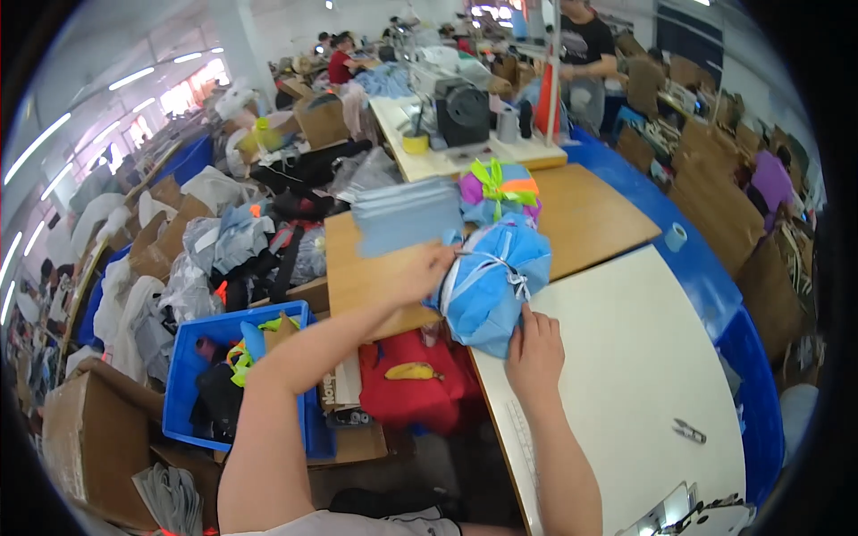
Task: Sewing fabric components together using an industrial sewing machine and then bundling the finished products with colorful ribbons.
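Note:
A light-blue fabric bundle (pixel 492 299), tied round with a white cord, lies across the join of the wooden board and the white tabletop. At its upper left, my left hand (pixel 429 272) is closed on the edge of the bundle, its fingertips partly hidden. My right hand (pixel 536 348) rests on the white table against the bundle's lower right side, fingers stretched out and touching the fabric. Just behind sits a smaller bundle (pixel 500 192) of purple, green, orange and blue strips. A stack of grey-blue fabric pieces (pixel 407 210) lies beyond my left hand.
Thread snips (pixel 689 431) lie on the white table (pixel 626 357), near a sewing machine part (pixel 697 518). To the left stands a blue bin (pixel 192 357) of scraps beside red cloth (pixel 407 402). Another sewing machine (pixel 462 112) is ahead; a thread cone (pixel 676 237) sits right. Other people work farther off.

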A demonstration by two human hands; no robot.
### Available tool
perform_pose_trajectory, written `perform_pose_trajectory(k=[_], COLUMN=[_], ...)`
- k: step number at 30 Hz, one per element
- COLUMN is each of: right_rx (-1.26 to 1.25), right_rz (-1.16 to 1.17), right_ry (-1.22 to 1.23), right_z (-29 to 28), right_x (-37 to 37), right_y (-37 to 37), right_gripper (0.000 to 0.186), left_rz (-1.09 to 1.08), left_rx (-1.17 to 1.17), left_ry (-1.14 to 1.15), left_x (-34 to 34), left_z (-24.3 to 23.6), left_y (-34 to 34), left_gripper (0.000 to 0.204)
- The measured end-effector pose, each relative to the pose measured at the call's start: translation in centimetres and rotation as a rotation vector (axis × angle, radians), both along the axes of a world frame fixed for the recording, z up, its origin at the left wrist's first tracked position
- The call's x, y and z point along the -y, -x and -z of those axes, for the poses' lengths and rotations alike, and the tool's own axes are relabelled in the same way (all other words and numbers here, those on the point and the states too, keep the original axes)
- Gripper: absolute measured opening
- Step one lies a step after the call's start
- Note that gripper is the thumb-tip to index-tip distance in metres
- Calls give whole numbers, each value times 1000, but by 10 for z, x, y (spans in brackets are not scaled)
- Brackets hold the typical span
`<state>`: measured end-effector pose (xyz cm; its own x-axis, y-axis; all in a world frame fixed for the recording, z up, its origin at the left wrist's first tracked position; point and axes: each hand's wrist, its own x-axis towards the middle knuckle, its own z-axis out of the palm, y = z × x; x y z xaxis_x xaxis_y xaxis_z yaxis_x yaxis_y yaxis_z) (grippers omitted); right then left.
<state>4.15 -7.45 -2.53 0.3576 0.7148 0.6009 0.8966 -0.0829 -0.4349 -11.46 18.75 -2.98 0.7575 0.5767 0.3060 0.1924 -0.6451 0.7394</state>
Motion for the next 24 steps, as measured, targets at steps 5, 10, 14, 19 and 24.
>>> perform_pose_trajectory(k=[5, 10, 14, 19, 24], right_rx=[-60, -194, -178, -184, -220], right_rz=[49, 85, 69, 46, 42], right_ry=[-45, 15, -85, -122, -154], right_z=[-5, 31, 32, 14, 18], right_x=[7, -2, -6, 0, 2], right_y=[-24, -30, -24, -15, -19], right_gripper=[37, 31, 41, 46, 45], left_rz=[-594, -468, -314, -413, -412], left_rx=[229, 16, 333, 326, 483], left_ry=[-54, 721, 636, 765, 192], left_x=[-39, -111, -192, -285, -233], left_z=[-59, -53, 46, 39, -31], left_y=[-79, -150, -186, -191, -205], left_gripper=[52, 80, 54, 47, 44])
